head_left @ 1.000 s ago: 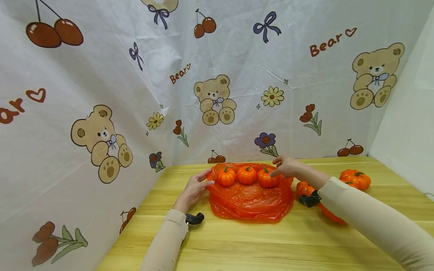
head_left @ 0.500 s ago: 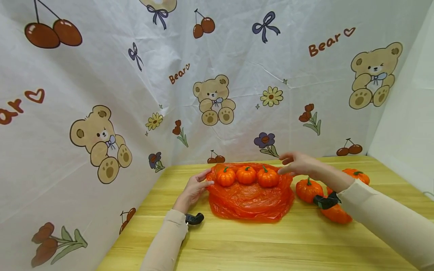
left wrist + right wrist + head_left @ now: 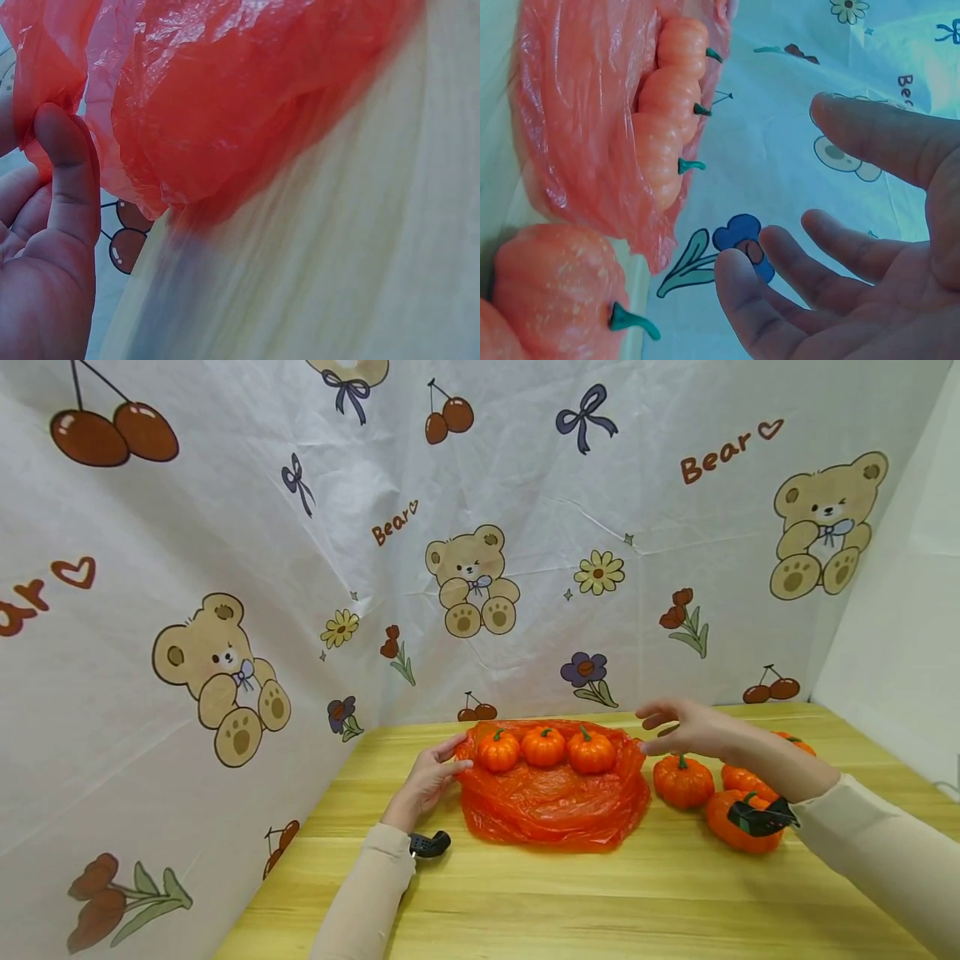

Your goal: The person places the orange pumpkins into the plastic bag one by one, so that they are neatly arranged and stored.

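Note:
A red plastic bag (image 3: 555, 814) lies on the table with its mouth spread. Three small orange pumpkins with green stems sit in a row in its mouth: a left one (image 3: 498, 751), a middle one (image 3: 543, 747) and a right one (image 3: 592, 752). At the bag's left edge my left hand (image 3: 426, 783) pinches the thin plastic between thumb and fingers, seen closely in the left wrist view. Holding nothing, my right hand (image 3: 693, 728) hovers right of the bag, fingers spread and slightly bent. Below it stands another pumpkin (image 3: 683, 782), outside the bag.
More pumpkins cluster on the right, including a front one (image 3: 731, 822) partly behind the black wrist device (image 3: 761, 818). A printed bear curtain (image 3: 525, 568) rises behind the wooden table (image 3: 555, 902).
My right hand has drawn away from the right pumpkin in the bag and moved right, above the loose pumpkins. The left hand keeps its hold on the bag.

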Demonstrator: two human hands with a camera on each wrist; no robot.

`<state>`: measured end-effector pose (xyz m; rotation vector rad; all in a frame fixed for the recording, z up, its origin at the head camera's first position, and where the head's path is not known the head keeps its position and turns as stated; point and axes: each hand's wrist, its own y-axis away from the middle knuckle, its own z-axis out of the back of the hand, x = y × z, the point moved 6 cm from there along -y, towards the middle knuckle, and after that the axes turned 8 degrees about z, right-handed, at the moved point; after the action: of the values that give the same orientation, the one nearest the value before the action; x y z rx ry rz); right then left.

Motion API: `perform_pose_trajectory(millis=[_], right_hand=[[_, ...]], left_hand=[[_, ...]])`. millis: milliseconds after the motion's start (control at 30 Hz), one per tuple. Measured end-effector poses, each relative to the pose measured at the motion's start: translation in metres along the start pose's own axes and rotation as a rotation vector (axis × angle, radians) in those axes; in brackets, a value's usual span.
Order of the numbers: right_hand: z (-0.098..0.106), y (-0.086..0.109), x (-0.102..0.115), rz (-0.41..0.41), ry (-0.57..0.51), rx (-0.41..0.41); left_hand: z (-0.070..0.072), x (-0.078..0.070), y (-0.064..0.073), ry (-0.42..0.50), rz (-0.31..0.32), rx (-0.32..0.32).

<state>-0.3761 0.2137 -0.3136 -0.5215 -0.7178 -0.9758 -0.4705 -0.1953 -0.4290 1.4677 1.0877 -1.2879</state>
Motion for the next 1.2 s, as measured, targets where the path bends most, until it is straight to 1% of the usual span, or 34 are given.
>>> perform_pose_trajectory(millis=[133,300,433,567,700,833,967,1200], right_hand=[[0.003,0.011,-0.004,0.018,0.027,-0.007],[0.004,0.023,-0.008,0.056,0.026,-0.019],[0.005,0.033,-0.010,0.099,0.012,-0.014],[0.007,0.043,-0.014,0.117,-0.009,-0.018],[0.011,0.052,-0.022,0.120,-0.020,-0.028],[0.013,0.059,-0.034,0.120,-0.040,-0.028],[0.014,0.068,-0.042,0.114,-0.054,-0.031],[0.013,0.079,-0.056,0.094,-0.070,-0.026]], left_hand=[[-0.001,0.001,0.000,0.007,0.006,0.010],[-0.001,0.001,0.001,-0.003,0.003,0.011],[-0.002,0.001,0.001,-0.003,-0.003,0.021],[-0.002,-0.001,0.001,-0.012,-0.011,0.014],[-0.002,-0.001,0.001,-0.009,-0.002,0.001],[-0.001,0.001,0.000,0.002,0.007,0.014],[-0.001,0.003,0.000,0.011,0.013,0.021],[-0.002,0.000,0.002,0.001,-0.004,0.024]])
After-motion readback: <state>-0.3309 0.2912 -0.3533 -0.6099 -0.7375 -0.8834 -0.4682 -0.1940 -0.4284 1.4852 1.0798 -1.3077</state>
